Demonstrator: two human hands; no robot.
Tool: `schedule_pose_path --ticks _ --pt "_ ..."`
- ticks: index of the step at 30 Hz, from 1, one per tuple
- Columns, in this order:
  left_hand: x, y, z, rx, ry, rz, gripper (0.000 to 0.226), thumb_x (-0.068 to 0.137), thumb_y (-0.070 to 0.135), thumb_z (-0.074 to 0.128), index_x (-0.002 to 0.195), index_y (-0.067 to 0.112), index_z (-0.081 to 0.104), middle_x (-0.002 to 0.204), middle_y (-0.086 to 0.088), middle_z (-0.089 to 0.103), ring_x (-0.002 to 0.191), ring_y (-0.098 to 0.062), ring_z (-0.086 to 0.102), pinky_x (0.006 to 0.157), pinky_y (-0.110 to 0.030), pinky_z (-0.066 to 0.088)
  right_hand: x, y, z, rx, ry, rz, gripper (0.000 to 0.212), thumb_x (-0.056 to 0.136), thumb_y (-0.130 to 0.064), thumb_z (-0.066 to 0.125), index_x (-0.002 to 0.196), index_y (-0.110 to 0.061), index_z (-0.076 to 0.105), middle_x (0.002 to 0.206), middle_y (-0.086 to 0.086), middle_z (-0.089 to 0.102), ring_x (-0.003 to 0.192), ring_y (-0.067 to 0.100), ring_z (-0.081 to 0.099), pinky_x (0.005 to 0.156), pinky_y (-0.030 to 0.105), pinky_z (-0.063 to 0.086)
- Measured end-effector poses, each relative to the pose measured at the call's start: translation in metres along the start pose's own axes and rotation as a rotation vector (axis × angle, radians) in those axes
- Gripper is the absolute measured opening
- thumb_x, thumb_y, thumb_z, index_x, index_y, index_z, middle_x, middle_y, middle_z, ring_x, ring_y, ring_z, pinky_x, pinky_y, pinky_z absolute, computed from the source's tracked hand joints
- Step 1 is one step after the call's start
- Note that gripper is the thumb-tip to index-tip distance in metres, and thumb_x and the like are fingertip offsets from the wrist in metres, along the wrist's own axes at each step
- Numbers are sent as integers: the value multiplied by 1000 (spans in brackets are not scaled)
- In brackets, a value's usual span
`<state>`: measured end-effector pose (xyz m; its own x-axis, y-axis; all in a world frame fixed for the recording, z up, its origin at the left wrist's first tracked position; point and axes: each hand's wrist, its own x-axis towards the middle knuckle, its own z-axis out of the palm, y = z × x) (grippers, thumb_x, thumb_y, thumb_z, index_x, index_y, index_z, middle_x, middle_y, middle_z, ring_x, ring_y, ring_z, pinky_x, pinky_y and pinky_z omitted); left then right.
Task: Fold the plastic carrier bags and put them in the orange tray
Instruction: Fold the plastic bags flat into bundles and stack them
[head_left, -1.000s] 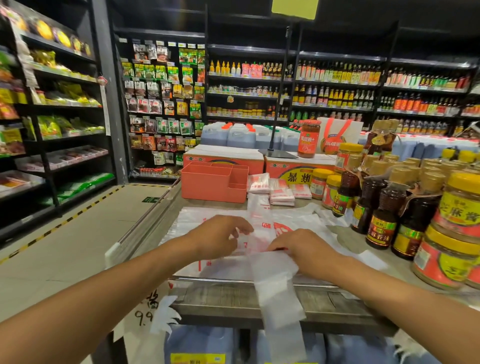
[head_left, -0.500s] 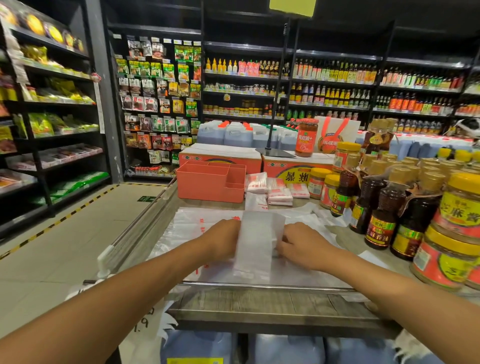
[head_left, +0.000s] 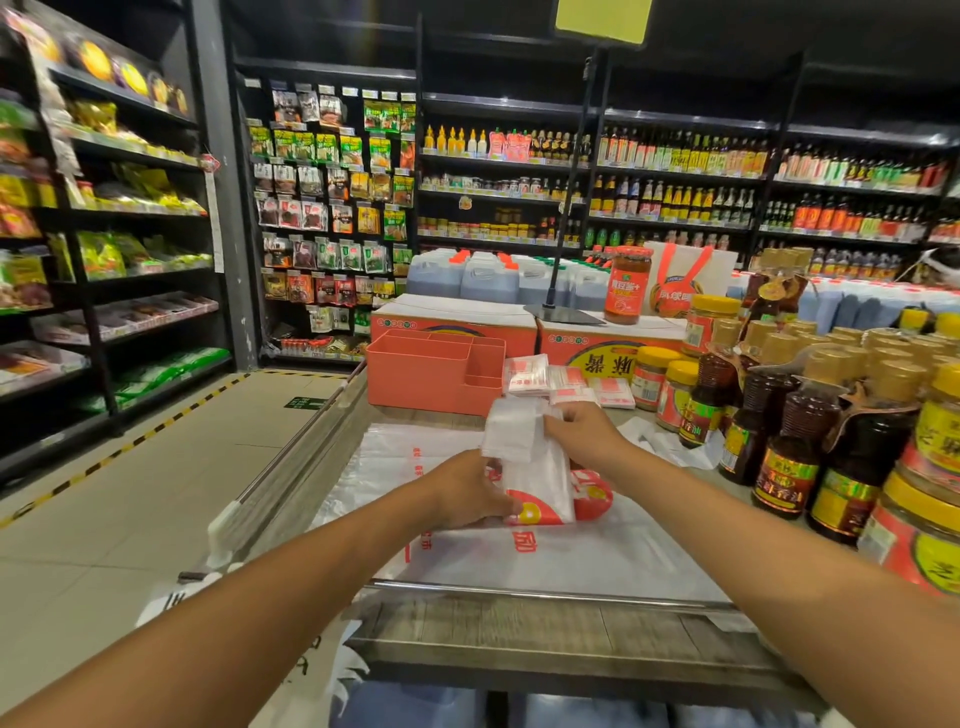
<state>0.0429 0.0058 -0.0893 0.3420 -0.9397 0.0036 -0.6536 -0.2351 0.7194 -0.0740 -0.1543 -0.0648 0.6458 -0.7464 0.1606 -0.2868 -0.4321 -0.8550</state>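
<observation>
**Q:** What do the hands hold, and why so?

**A:** The left hand (head_left: 470, 491) pinches the near end of the bag (head_left: 540, 483), a narrow strip, and presses it on the pile (head_left: 571, 561) of flat bags. The right hand (head_left: 587, 436) pinches the far end, which is raised and doubled back. The near end probably serves as an anchor, so the fold lands square.

**Q:** Where is there room to move?

**A:** The tray (head_left: 426, 379) stands just beyond the pile, far and left of the hands, with its top open. Nothing upright stands between it and the hands. Folded bags (head_left: 530, 371) lie just right of the tray. Bottles (head_left: 784, 457) crowd the right side, near the right forearm, so a wide swing there risks a knock. The rail (head_left: 545, 591) marks the near edge. Open floor lies to the left.
</observation>
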Motion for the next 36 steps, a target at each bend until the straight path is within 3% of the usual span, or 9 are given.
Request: schedule_pose_path --ticks 8,11,15,20,26,29,31,33,36 --pt "0 6 -1 -45 1 -99 55 89 31 80 135 30 50 103 15 60 83 0 59 64 -12 47 13 31 12 76 -6 158 17 95 -24 71 102 -9 75 95 9 75 77 20 69 60 26 52" --pt "-1 9 -2 -32 5 -113 65 88 33 80 143 28 47 114 11 60 87 -3 60 74 -16 50 16 37 13 62 24 165 14 96 -20 69 91 -8 72 85 9 71 72 20 64 63 28 52" --pt "-1 6 0 -62 31 -169 51 88 34 81 129 26 51 95 8 66 68 -2 64 50 -10 45 18 39 15 -21 30 170 24 97 -22 66 75 -13 64 76 8 65 71 22 60 64 30 46" --pt "-4 -1 0 -166 141 -85 33 92 26 76 119 28 55 77 0 75 52 -6 64 49 -21 48 19 40 17 -135 24 159 29 98 -27 65 71 -16 61 77 6 64 75 23 60 64 30 42" --pt "-10 -4 3 429 329 363 28 100 26 59 127 31 65 127 9 67 114 -12 59 98 -29 47 23 43 18 -190 41 145 35 98 -32 64 68 -26 49 72 -3 51 74 19 53 58 26 35" --pt "-15 -1 14 615 23 518 41 104 40 51 144 28 54 147 3 56 140 -17 44 115 -38 36 23 43 18 -217 49 129 37 98 -29 64 65 -24 50 69 -4 49 65 13 47 57 27 33" --pt "-18 0 18 685 -167 467 55 107 49 39 158 28 34 165 4 33 154 -14 22 125 -39 20 23 43 17 -222 52 117 38 98 -29 65 64 -24 50 67 -4 49 64 13 47 56 27 33" --pt "-20 -2 17 701 -253 403 65 107 56 30 164 28 14 171 11 10 157 -6 3 128 -37 7 22 44 17 -223 51 102 39 98 -29 65 62 -23 50 65 -3 49 62 13 46 56 27 33" --pt "-21 -4 16 680 -340 348 70 105 64 22 164 32 2 170 17 -3 155 -1 -7 128 -35 -1 19 44 18 -203 51 84 25 96 -32 67 76 -16 68 79 2 64 75 18 59 67 30 45"
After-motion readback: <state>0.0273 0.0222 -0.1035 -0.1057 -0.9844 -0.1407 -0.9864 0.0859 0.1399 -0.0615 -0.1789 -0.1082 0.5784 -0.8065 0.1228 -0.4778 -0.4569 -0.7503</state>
